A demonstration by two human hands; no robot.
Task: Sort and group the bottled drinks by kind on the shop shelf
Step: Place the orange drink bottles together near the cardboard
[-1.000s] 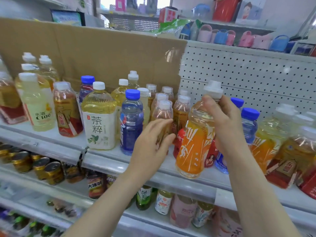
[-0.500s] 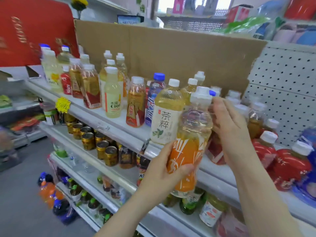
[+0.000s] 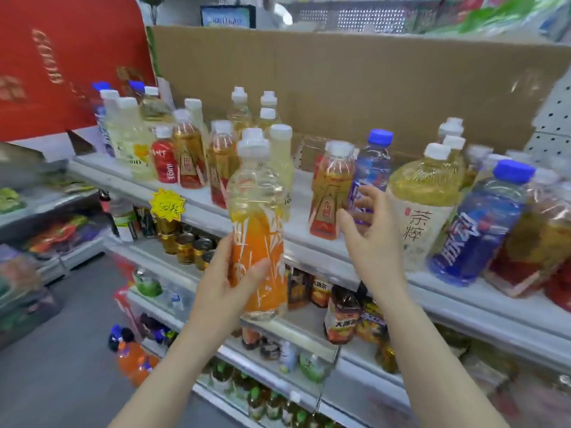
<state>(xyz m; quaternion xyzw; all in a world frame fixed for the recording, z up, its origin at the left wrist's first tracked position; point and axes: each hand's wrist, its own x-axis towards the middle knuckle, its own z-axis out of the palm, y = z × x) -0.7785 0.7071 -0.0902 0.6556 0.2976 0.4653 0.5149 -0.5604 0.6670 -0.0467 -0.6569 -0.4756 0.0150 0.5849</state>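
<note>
So, our left hand (image 3: 225, 282) is wrapped round the orange-sleeved bottle (image 3: 258, 230), clear plastic with a chunky white cap, mid-frame, just in front of the white shelf (image 3: 301, 211). Our right hand (image 3: 370, 239) hangs spread wide, empty, beside 1 amber tea bottle (image 3: 332, 193).

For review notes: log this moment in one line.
left hand: grips orange-label bottle | right hand: open, near red-label bottle | shelf: kinds mixed
</note>
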